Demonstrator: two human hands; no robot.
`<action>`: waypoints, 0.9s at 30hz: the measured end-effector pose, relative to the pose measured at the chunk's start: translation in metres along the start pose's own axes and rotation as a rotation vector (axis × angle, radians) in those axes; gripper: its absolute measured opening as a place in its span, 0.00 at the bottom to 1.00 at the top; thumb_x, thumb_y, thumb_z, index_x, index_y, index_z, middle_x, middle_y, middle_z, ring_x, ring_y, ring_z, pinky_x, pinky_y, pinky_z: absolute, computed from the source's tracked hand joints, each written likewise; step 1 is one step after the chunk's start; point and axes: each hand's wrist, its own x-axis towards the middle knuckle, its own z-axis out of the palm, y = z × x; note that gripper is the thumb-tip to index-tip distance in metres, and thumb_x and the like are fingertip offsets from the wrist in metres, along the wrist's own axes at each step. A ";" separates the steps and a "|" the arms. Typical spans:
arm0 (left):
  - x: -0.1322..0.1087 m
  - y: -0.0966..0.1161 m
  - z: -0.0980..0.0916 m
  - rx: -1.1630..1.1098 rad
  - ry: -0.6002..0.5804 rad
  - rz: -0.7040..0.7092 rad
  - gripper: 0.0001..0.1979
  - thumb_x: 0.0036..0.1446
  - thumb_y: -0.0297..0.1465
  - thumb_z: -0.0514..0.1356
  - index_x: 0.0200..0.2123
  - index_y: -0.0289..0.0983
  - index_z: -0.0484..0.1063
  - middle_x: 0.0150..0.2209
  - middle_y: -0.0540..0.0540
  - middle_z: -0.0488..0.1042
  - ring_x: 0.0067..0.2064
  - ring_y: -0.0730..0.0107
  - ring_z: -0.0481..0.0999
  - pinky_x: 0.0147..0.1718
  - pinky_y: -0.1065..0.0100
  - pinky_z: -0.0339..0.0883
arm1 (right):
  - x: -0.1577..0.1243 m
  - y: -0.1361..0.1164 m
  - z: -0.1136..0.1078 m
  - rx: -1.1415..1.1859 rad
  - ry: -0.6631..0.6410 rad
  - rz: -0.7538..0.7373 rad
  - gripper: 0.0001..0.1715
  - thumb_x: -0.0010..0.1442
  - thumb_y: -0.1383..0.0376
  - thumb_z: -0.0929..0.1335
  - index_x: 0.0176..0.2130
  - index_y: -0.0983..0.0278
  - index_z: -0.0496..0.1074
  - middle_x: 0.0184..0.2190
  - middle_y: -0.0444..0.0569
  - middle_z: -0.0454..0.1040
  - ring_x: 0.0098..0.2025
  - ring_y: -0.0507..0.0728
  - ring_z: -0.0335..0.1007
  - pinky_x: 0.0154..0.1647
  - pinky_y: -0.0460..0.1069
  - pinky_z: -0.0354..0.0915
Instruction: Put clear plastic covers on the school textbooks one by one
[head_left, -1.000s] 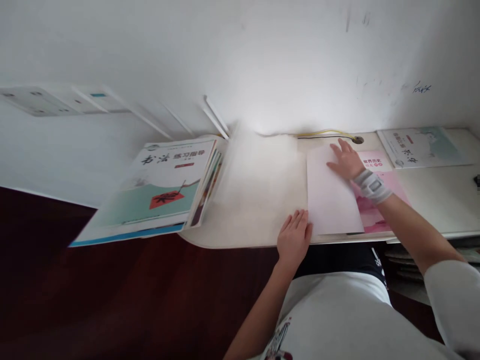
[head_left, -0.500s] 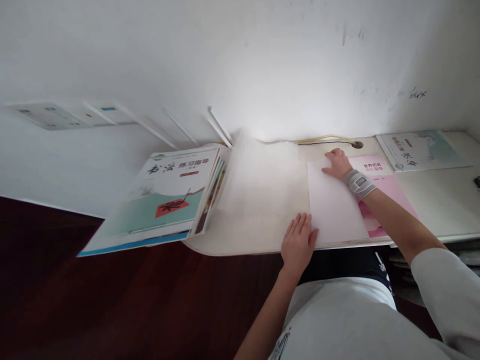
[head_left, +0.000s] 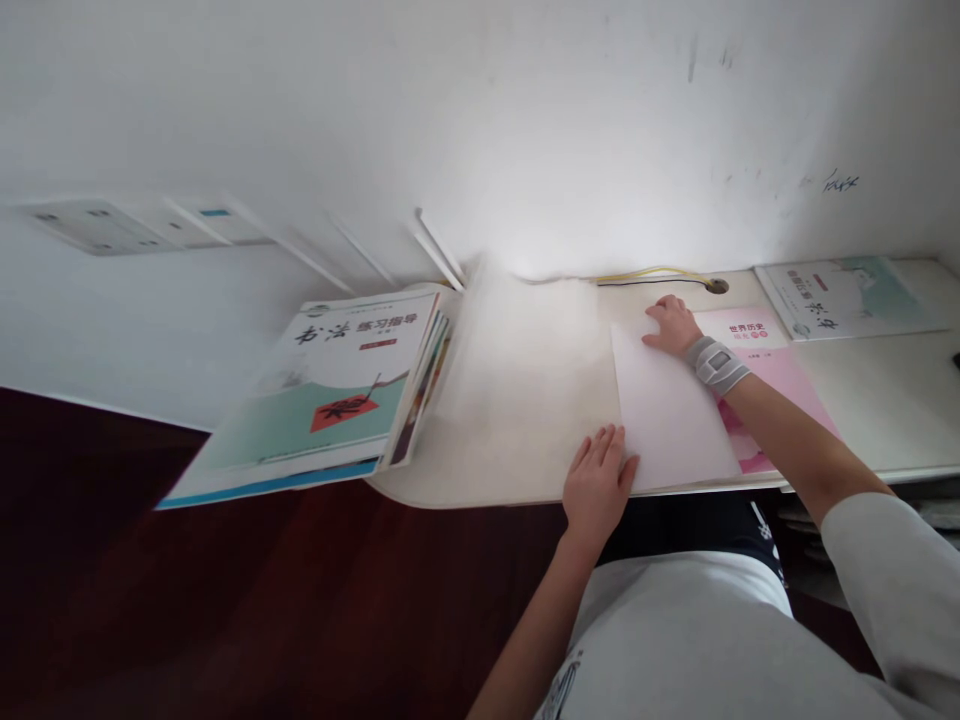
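A white sheet of paper (head_left: 667, 415) lies on the pale desk (head_left: 517, 400), partly over a pink book (head_left: 780, 375). My left hand (head_left: 598, 478) rests flat at the sheet's near left corner, fingers stretched out and close together. My right hand (head_left: 673, 324), with a grey band on the wrist, sits at the sheet's far edge with the fingers curled down onto the paper. Whether it pinches the sheet cannot be seen.
A stack of books (head_left: 330, 390) with a white and teal cover on top overhangs the desk's left end. Another booklet (head_left: 840, 295) lies at the far right. A yellow cable (head_left: 652, 275) runs along the wall into a desk hole. Dark red floor lies below.
My right hand drew back from flat, spread fingers to a curled pose at the sheet's far edge. The left hand slid slightly onto the sheet's near corner.
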 end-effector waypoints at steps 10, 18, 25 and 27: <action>-0.002 0.002 -0.013 0.009 -0.097 0.114 0.28 0.56 0.45 0.56 0.57 0.37 0.62 0.55 0.39 0.68 0.55 0.57 0.68 0.54 0.54 0.63 | 0.018 -0.001 0.007 0.025 0.049 0.061 0.22 0.52 0.70 0.63 0.47 0.71 0.70 0.48 0.61 0.62 0.50 0.66 0.57 0.49 0.60 0.60; -0.004 0.002 -0.017 0.007 -0.098 0.197 0.20 0.54 0.46 0.58 0.44 0.40 0.73 0.54 0.42 0.69 0.56 0.54 0.68 0.53 0.51 0.63 | 0.028 -0.021 0.001 0.059 0.027 0.021 0.21 0.55 0.73 0.60 0.48 0.70 0.71 0.47 0.61 0.66 0.49 0.64 0.61 0.52 0.59 0.58; -0.010 0.002 -0.012 0.004 0.013 0.208 0.18 0.54 0.44 0.59 0.41 0.38 0.73 0.52 0.38 0.71 0.56 0.53 0.67 0.52 0.51 0.65 | -0.030 -0.019 -0.029 0.063 0.155 -0.148 0.23 0.60 0.60 0.61 0.52 0.67 0.68 0.57 0.60 0.60 0.60 0.65 0.53 0.57 0.61 0.52; -0.009 0.002 -0.013 0.005 0.024 0.209 0.17 0.54 0.43 0.59 0.40 0.36 0.73 0.52 0.37 0.71 0.56 0.52 0.67 0.52 0.52 0.65 | -0.068 -0.020 -0.041 0.062 0.097 -0.278 0.26 0.61 0.55 0.61 0.53 0.67 0.67 0.58 0.60 0.61 0.61 0.64 0.52 0.58 0.62 0.50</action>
